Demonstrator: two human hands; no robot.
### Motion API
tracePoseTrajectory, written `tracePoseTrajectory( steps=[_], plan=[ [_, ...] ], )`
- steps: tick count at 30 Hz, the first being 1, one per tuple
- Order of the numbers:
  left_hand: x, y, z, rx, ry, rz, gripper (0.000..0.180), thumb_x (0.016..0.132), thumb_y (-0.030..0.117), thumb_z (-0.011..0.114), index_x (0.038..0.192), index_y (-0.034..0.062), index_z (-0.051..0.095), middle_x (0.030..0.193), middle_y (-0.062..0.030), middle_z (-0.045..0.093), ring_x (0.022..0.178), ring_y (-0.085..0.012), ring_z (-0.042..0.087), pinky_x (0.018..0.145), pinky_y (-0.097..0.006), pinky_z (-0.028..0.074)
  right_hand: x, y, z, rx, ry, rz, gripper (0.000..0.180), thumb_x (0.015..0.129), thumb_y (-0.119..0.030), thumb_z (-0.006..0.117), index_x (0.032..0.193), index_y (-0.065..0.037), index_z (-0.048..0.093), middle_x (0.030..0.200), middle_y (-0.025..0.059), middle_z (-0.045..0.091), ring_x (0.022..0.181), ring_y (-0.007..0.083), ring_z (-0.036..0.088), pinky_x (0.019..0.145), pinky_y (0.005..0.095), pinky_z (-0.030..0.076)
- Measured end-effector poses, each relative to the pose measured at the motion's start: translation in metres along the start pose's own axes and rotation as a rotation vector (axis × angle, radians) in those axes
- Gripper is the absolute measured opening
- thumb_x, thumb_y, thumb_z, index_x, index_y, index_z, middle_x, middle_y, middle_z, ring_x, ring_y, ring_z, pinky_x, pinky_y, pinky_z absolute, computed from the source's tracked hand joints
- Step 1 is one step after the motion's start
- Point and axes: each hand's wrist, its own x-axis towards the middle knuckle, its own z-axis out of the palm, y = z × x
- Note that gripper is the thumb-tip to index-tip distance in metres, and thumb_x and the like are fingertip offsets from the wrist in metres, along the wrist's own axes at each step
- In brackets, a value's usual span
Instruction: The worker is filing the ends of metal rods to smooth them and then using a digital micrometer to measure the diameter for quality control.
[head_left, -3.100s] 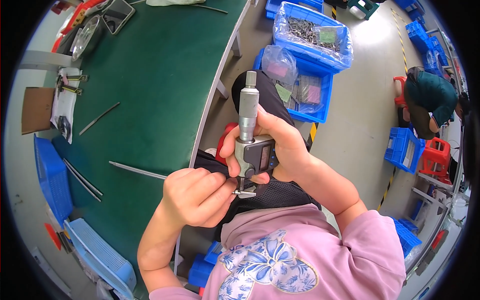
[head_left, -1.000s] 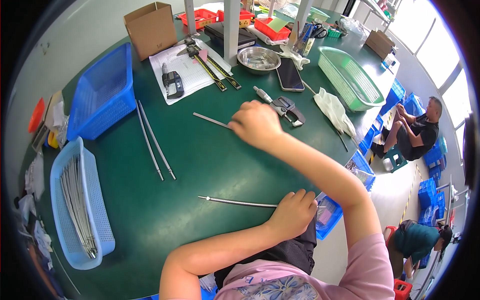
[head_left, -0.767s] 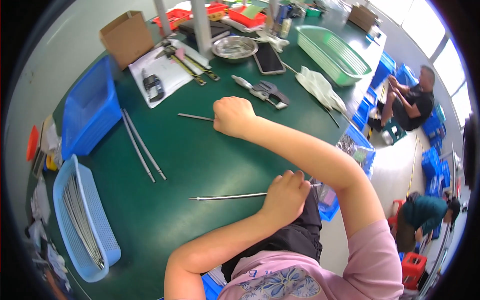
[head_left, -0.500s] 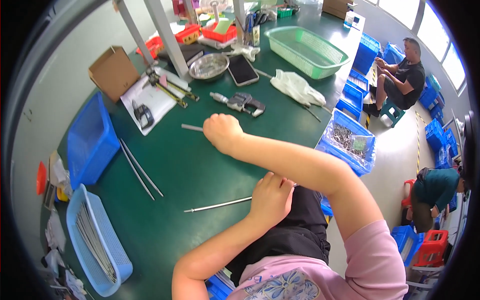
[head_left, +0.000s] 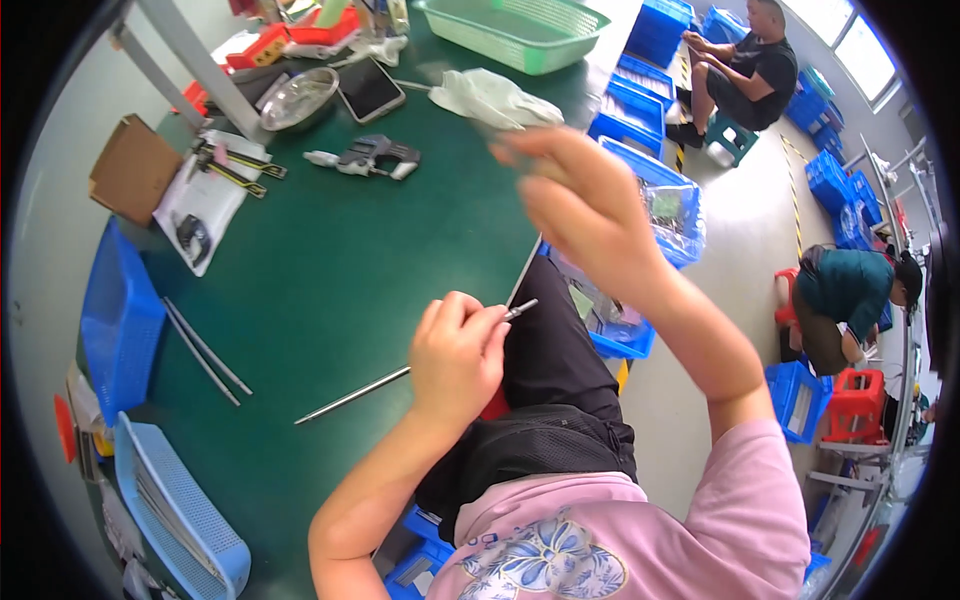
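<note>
Left hand [head_left: 455, 355] pinches a long metal rod [head_left: 400, 375] lying across the green table [head_left: 350, 270]; right hand [head_left: 580, 200] is raised and blurry, grip unclear. One brown cardboard box [head_left: 132, 170] far left, two loose rods [head_left: 205, 350] nearby.

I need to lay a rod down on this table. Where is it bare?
The green table is bare between the micrometer, the two loose rods and the left hand. The far edge is crowded: steel bowl, phone, green basket.

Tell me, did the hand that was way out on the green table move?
Yes. The right hand came off the green table, away from the grey measuring tool, and is now raised over the table's edge. It is blurred, so what it holds is unclear.
</note>
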Motion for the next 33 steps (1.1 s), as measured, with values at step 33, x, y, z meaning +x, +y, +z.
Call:
tracePoseTrajectory(
  steps=[33],
  plan=[
    [0.001,0.007,0.003,-0.006,-0.045,0.016,0.021,0.066,-0.004,0.071,0.087,0.0009,0.069,0.079,-0.0054,0.058,0.066,-0.0216,0.053,0.055,-0.033,0.045,-0.131,0.075,0.048,-0.014,0.082,0.195,0.012,0.087,0.003,0.055,0.098,0.001,0.061,0.071,0.0104,0.065,0.049,0.0154,0.06,0.047,0.0242,0.045]
  ],
)
